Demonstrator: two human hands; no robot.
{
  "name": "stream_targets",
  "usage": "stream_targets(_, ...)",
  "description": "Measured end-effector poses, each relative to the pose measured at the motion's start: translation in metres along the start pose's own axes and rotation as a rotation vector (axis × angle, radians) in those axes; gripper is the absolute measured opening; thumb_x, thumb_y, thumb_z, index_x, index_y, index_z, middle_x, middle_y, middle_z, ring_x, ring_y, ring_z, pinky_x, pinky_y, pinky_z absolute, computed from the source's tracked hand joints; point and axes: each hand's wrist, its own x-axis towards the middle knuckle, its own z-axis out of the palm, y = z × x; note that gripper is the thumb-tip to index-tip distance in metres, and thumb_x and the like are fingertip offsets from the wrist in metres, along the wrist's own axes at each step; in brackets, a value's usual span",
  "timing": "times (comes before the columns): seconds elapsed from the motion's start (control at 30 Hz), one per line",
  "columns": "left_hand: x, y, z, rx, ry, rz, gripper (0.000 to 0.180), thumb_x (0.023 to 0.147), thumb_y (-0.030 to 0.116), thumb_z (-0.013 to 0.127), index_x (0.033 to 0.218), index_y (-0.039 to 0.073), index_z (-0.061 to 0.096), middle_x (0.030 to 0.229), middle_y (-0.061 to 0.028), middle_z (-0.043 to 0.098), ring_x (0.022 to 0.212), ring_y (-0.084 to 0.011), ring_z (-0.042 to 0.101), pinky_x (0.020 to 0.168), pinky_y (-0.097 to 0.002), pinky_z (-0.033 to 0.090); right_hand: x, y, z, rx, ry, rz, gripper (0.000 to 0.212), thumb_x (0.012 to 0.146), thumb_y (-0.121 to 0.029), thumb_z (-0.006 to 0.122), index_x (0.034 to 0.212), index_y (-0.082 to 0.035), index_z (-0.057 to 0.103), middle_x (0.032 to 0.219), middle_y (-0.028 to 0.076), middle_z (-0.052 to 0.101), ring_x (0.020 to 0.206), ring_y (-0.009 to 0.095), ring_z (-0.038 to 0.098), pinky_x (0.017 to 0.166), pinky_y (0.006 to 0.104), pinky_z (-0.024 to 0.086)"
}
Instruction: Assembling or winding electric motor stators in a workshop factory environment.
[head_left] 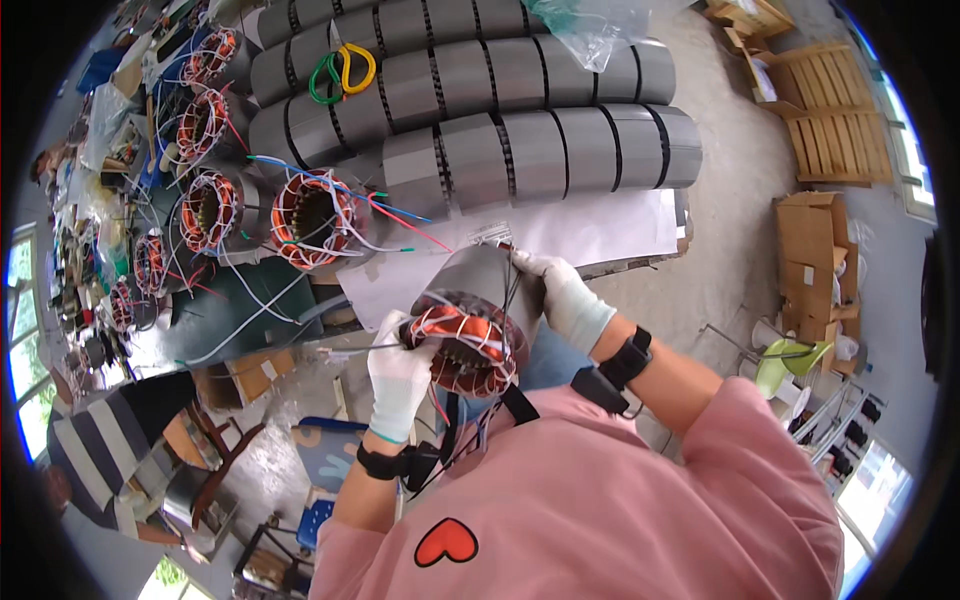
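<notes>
Orange copper windings (455,322), laced with white cord, crown the grey metal stator cylinder (470,275) that I see on my distant feed, tilted in front of the pink shirt (610,480); the white-gloved left hand (398,375) has its fingers clenched on the left side of the windings; the white-gloved right hand (565,295) pinches thin dark wires (512,285) near their upper end, just beside the cylinder; beyond it, I make out a white paper sheet (600,228) by the nearest row of grey segmented cylinders (540,158); scissors with green and yellow handles (357,75) lie farther back; leftward, I see a second orange-wound stator (284,220) with blue, red and white leads (412,223) trailing toward the paper.
</notes>
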Motion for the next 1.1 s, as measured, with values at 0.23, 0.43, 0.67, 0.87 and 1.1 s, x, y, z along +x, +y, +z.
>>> stream_targets(0.23,0.027,0.017,0.051,0.067,0.193,-0.126,0.013,0.083,0.004,0.073,0.089,0.001,0.061,0.074,-0.0037,0.065,0.066,-0.0074,0.053,0.064,-0.027,0.049,0.044,-0.043,-0.02,-0.102,0.015,0.167,0.027,0.095,-0.032,0.068,0.11,-0.01,0.072,0.103,0.007,0.073,0.092,0.021,0.066,0.087,0.036,0.051)
stream_targets(0.43,0.029,0.013,0.064,-0.008,0.227,-0.136,0.014,0.085,0.004,0.072,0.09,0.001,0.059,0.074,-0.0019,0.061,0.066,-0.0065,0.053,0.061,-0.0266,0.048,0.057,-0.053,-0.029,-0.219,-0.034,0.159,0.038,0.094,-0.037,0.07,0.119,-0.008,0.07,0.11,0.011,0.071,0.1,0.024,0.064,0.091,0.0368,0.049)
stream_targets(0.67,0.033,0.03,0.086,0.245,0.206,0.079,0.016,0.084,0.005,0.075,0.083,0.0,0.06,0.07,-0.0081,0.058,0.063,-0.0113,0.054,0.06,-0.0292,0.047,0.049,-0.045,-0.074,-1.467,-0.218,-1.163,0.04,0.103,-0.024,0.055,0.134,0.002,0.056,0.134,0.018,0.058,0.123,0.028,0.055,0.105,0.0381,0.045)
stream_targets(0.87,0.052,0.034,0.095,0.344,0.265,0.112,0.021,0.083,0.017,0.076,0.089,0.005,0.059,0.077,-0.014,0.062,0.066,-0.0359,0.061,0.062,-0.0397,0.05,-0.027,-0.069,-0.052,-0.773,-0.347,-0.748,0.036,0.102,-0.013,0.055,0.137,-0.003,0.061,0.141,0.014,0.053,0.135,0.023,0.048,0.113,0.034,0.038)
stream_targets(1.1,0.058,0.048,0.097,0.45,0.243,0.078,0.022,0.085,0.024,0.071,0.089,0.006,0.058,0.078,-0.0158,0.065,0.072,-0.0388,0.064,0.066,-0.0428,0.05,-0.01,-0.091,-0.035,-0.767,-0.213,-0.48,0.039,0.102,-0.028,0.058,0.126,0.001,0.065,0.115,0.015,0.069,0.109,0.023,0.066,0.094,0.0312,0.05)
